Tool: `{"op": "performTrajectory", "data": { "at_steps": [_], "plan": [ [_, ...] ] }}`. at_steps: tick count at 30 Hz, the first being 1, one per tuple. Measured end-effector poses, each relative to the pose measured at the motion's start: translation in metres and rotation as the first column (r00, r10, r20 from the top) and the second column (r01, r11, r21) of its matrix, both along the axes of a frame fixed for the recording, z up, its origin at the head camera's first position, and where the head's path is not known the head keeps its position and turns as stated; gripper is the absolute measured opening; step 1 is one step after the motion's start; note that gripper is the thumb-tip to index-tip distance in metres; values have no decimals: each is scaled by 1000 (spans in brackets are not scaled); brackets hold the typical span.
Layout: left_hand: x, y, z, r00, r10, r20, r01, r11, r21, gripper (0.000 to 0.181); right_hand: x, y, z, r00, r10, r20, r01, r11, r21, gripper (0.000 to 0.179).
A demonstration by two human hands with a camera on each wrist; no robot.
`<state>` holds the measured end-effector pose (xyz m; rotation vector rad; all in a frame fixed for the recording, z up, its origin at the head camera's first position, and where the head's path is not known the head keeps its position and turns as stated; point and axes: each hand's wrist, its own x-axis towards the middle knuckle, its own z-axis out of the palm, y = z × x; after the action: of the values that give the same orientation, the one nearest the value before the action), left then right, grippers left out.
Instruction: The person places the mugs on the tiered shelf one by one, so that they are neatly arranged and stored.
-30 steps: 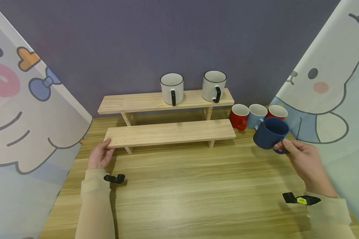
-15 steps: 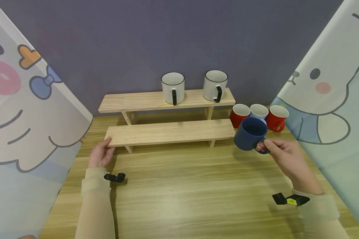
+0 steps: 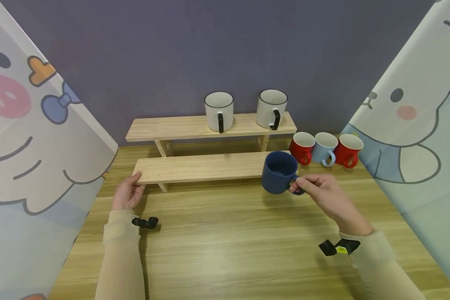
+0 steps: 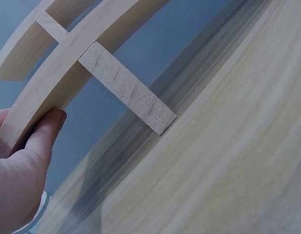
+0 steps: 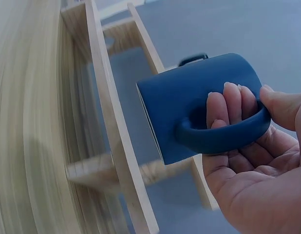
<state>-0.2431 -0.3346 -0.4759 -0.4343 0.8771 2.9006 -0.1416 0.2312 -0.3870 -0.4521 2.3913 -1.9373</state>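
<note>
Clearly, your right hand (image 3: 324,192) has the blue mug (image 3: 277,179) by its handle (image 5: 223,136), fingers (image 5: 232,100) curled through the loop. The mug lies just left of that hand, long axis near upright, by the front edge of the lower shelf (image 3: 202,167), toward its right end. Your left hand (image 3: 128,192) pinches the shelf's left end, well apart from the mug. You can't tell whether mug and shelf touch; the mug hides part of that edge, and the left wrist view cuts your hand off.

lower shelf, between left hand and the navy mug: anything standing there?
Nothing. The head view shows only bare wood on the lower shelf, from the left hand to where the navy mug overlaps it.
</note>
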Motion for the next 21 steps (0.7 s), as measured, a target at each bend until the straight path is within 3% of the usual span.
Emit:
{"op": "performTrajectory", "data": {
  "at_steps": [13, 21],
  "plan": [
    [-1, 2, 4, 1000, -4, -15, 4, 1000, -16, 74, -14, -57, 2, 982, 189, 28, -189, 982, -18, 23],
    [-1, 1, 2, 1000, -6, -7, 6, 1000, 1, 75, -20, -104, 4, 970, 238, 49, -235, 970, -61, 23]
  ]
}}
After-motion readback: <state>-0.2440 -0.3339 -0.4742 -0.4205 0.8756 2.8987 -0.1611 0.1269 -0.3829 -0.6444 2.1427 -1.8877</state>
